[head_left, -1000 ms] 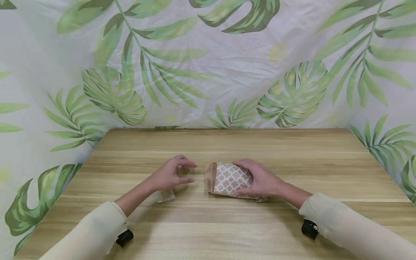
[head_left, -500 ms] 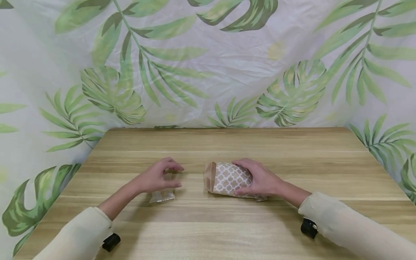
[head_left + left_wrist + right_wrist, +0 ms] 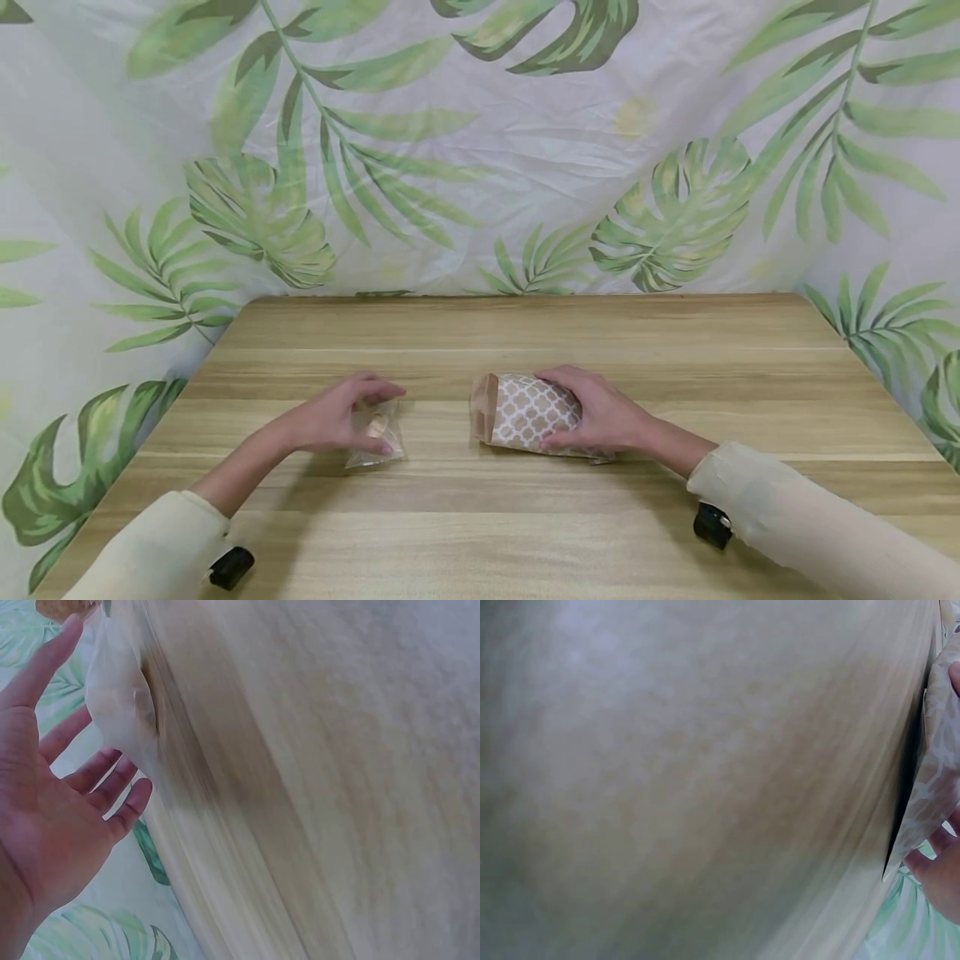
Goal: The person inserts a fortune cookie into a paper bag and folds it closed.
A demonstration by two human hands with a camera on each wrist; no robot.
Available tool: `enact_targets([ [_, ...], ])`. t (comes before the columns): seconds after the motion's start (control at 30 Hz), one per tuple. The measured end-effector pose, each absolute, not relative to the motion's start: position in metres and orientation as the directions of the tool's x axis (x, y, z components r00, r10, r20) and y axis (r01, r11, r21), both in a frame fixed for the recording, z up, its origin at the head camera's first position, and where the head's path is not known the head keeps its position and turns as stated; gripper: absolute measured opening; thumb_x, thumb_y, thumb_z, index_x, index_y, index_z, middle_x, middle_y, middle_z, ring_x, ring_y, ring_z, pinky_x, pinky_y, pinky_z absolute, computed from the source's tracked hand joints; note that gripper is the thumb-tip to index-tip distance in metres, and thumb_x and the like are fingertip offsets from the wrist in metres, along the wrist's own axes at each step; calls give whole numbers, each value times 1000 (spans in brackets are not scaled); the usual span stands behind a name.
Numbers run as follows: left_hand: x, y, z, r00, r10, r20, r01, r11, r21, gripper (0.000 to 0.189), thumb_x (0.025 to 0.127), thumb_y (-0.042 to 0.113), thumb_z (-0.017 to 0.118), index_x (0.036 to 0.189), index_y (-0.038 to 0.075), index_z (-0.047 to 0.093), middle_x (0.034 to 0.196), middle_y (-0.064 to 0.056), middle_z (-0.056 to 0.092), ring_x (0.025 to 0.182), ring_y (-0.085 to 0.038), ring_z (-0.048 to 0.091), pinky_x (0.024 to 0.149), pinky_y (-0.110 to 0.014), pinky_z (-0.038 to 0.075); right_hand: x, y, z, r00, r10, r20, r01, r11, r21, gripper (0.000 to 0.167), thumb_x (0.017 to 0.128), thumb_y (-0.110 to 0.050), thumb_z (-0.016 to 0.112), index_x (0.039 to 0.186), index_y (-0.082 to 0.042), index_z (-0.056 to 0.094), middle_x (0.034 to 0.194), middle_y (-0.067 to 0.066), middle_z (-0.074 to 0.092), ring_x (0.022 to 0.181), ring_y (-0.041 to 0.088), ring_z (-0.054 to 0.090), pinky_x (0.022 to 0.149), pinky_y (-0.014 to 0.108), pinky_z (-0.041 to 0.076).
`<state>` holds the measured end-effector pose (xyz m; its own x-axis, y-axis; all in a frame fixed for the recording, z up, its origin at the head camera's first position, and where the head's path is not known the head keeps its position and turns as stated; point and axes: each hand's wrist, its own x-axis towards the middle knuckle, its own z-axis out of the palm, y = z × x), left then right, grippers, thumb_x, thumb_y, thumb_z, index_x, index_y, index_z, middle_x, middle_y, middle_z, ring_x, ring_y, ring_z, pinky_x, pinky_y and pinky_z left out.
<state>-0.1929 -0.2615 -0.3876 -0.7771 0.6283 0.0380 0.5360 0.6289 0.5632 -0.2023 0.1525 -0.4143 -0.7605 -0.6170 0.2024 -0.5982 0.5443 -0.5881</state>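
Lying between the left fingers (image 3: 384, 389) is a clear packet (image 3: 384, 425)

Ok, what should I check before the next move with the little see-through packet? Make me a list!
1. Right grip holding the patterned bag: ok, thumb and fingers are on opposite sides.
2. Left grip at the see-through packet: ok, thumb and fingers reach around it.
3. Packet firmly pinched: not ok, the left wrist view shows loose, spread fingers.
4. Packet and bag apart: ok, tabletop shows between them.
5. Patterned bag's end fully open: cannot tell.
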Motion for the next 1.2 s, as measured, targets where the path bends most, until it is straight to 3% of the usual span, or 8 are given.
enact_targets([
  [0.27, -193, -269, -389, -757, 654, 16, 558, 632, 538, 84, 70, 41, 96, 135, -1, 63, 120, -10, 61, 113, -34, 61, 94, -55, 52, -202, 153, -414, -766, -615, 187, -589, 555, -588, 93, 72, -40, 95, 147, -2, 54, 142, 14, 60, 131, 34, 57, 109, 54, 45],
  [0.47, -195, -269, -389, -767, 641, 27, 557, 643, 526, 79, 70, 38, 97, 132, 0, 65, 118, -9, 62, 110, -29, 60, 92, -49, 52, -202, 153, -414, -766, -616, 184, -587, 554, -590, 92, 73, -40, 94, 147, -2, 54, 143, 14, 60, 131, 34, 57, 109, 54, 46],
  [0.7, -197, -269, -391, -778, 624, 72, 564, 644, 516, 73, 71, 32, 97, 130, 1, 67, 121, -11, 63, 111, -29, 60, 93, -51, 51, -202, 152, -413, -766, -615, 185, -589, 558, -584, 92, 73, -40, 94, 147, -3, 53, 144, 15, 60, 132, 35, 56, 109, 54, 45],
  [1.0, -193, -276, -388, -779, 625, 43, 567, 674, 472, 93, 66, 46, 98, 138, 0, 61, 130, -16, 58, 117, -36, 59, 94, -57, 51, -202, 153, -413, -760, -621, 192, -597, 551, -583, 92, 73, -40, 94, 147, -2, 54, 143, 14, 61, 131, 34, 57, 109, 54, 46],
  [1.2, -192, -277, -388, -789, 613, 35, 559, 693, 455, 93, 66, 46, 97, 138, 0, 62, 128, -15, 60, 116, -36, 60, 94, -57, 51, -203, 153, -413, -763, -619, 185, -588, 548, -594, 92, 73, -39, 94, 147, -2, 54, 142, 14, 61, 131, 33, 57, 109, 54, 46],
])
